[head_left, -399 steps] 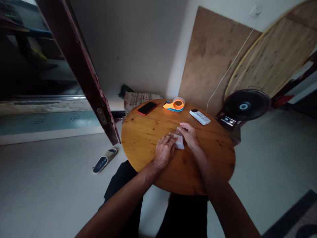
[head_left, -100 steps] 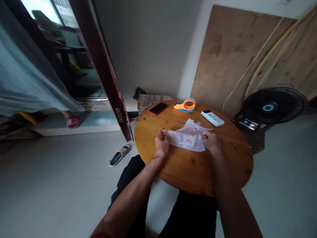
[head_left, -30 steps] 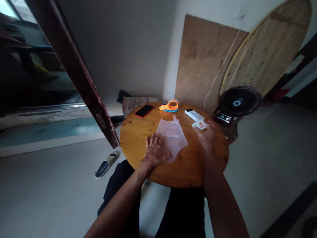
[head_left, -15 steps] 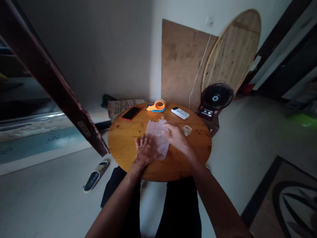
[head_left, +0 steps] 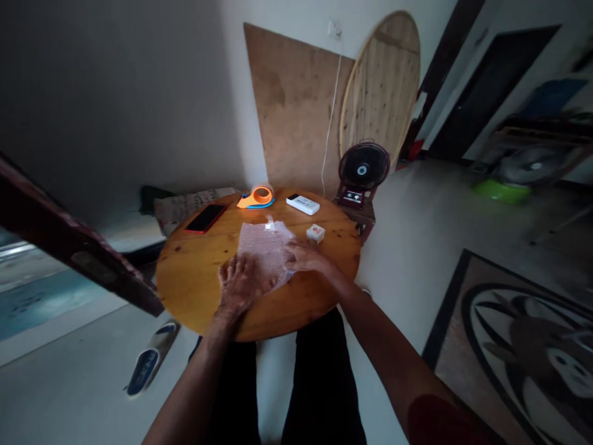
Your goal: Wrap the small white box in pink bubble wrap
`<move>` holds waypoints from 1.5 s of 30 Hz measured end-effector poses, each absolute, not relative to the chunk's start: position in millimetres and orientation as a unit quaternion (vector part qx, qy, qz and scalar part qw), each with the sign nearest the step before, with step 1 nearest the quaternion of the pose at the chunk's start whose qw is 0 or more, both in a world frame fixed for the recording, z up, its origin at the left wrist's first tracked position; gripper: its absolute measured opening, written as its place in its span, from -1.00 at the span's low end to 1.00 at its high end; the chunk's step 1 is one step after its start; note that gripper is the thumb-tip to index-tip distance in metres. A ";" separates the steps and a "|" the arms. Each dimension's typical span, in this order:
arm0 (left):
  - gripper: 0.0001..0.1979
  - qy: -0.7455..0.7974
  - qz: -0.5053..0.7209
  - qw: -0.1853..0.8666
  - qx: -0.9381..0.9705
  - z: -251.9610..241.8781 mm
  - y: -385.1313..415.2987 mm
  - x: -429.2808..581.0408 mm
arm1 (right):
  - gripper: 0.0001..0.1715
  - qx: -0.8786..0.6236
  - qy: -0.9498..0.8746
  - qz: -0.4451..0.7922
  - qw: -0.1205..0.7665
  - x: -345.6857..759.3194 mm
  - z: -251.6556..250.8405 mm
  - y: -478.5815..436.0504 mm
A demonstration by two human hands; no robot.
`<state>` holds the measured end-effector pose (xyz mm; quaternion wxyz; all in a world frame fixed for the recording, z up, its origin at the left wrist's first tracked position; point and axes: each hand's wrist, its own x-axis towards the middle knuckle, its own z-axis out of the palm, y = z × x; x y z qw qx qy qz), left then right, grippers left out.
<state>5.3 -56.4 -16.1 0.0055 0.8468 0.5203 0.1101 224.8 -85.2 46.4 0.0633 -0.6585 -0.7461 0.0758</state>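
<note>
A sheet of clear bubble wrap lies spread on the round wooden table. My left hand rests flat over its lower left part, fingers apart. At the sheet's right edge is my right hand, its fingers stretched over the plastic and holding nothing. Just beyond that hand sits a small white box with a red mark. A shiny bit of clear film shows at the sheet's far edge.
Along the table's far side are a red-edged phone, an orange tape dispenser and a white remote-like device. A dark fan stands on a stool behind, right. One slipper is on the floor, left.
My right hand has lowered onto the wrap's right side, and its fingers now lie along it. My left hand stays on the sheet. The whole view has swung right.
</note>
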 end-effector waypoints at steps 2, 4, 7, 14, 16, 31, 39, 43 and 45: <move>-0.17 0.516 0.108 0.002 0.850 -17.4 -55.5 6.1 | -0.35 -0.648 -0.752 0.074 0.096 232.4 29.7 -92.2; -0.15 0.519 0.100 -0.003 0.849 -18.9 -52.9 6.0 | -0.26 -0.642 -0.749 0.069 0.149 236.4 13.1 -95.2; -0.21 0.523 0.078 0.002 0.849 -16.4 -46.4 3.8 | -0.22 -0.628 -0.753 0.074 0.182 240.8 -3.1 -95.2; -0.54 0.469 0.125 -0.065 0.872 13.9 -31.9 18.5 | -0.20 -0.607 -0.767 0.069 0.198 247.4 -10.6 -91.7; -0.55 0.387 0.136 -0.047 0.911 16.4 -27.1 32.3 | -0.22 -0.611 -0.763 0.070 0.202 246.9 -12.0 -91.2; -0.29 0.372 0.088 0.058 0.922 -5.0 2.3 53.6 | -0.75 -0.643 -0.683 0.012 0.346 245.2 -16.1 -89.6; -0.39 0.375 0.137 0.060 0.915 -0.1 -1.3 49.9 | -0.52 -0.730 -0.562 -0.099 0.376 244.4 1.6 -95.7; -0.39 0.372 0.144 0.064 0.915 -2.5 0.9 48.3 | -0.23 -0.789 -0.487 -0.076 0.368 255.8 10.7 -85.6; -0.36 0.372 0.148 0.065 0.914 -4.7 1.9 48.0 | -0.20 -0.805 -0.464 -0.025 0.369 264.1 11.6 -80.3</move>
